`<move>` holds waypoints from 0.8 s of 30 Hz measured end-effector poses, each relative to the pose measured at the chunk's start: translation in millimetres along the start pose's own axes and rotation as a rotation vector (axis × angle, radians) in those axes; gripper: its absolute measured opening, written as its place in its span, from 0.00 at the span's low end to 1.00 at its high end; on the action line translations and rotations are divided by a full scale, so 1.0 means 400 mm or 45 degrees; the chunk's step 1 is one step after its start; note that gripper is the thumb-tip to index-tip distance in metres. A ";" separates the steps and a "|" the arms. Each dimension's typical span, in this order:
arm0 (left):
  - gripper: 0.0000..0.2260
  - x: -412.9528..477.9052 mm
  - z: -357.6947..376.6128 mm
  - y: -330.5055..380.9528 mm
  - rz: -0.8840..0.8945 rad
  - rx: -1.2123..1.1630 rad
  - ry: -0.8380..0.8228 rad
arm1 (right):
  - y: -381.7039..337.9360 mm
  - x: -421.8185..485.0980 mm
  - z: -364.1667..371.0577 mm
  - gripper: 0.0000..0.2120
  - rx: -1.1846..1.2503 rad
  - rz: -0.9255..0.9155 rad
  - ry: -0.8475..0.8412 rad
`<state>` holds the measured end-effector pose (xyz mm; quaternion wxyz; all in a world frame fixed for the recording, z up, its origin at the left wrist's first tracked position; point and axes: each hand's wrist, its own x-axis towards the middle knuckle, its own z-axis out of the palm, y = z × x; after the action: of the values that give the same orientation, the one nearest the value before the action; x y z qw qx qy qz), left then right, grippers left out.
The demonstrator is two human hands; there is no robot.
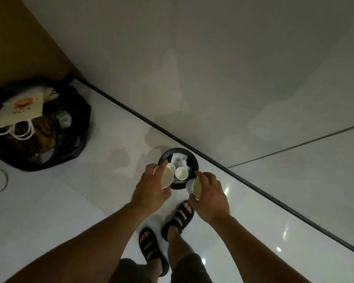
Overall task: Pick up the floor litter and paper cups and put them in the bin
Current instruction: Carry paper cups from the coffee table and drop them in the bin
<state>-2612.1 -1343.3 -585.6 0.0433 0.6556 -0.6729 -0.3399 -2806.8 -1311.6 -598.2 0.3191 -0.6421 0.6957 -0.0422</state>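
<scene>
Print on the paper bag point(24, 112) illegible

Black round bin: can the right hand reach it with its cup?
Probably yes: the right hand, gripping a cream paper cup, is right beside the black round bin, nothing between.
</scene>
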 end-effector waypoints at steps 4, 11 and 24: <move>0.37 0.214 0.149 -0.097 0.050 0.020 -0.074 | 0.096 0.194 0.160 0.34 0.015 0.037 0.004; 0.38 0.459 0.435 -0.308 0.281 0.082 -0.109 | 0.217 0.418 0.479 0.34 0.049 0.100 0.032; 0.41 0.567 0.644 -0.533 0.588 0.701 -0.237 | 0.310 0.496 0.767 0.40 -0.183 0.089 0.064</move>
<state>-2590.9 -1427.6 -980.2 -0.1205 0.4398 -0.8703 -0.1858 -2755.9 -1365.2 -976.9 0.2559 -0.6374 0.7268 0.0029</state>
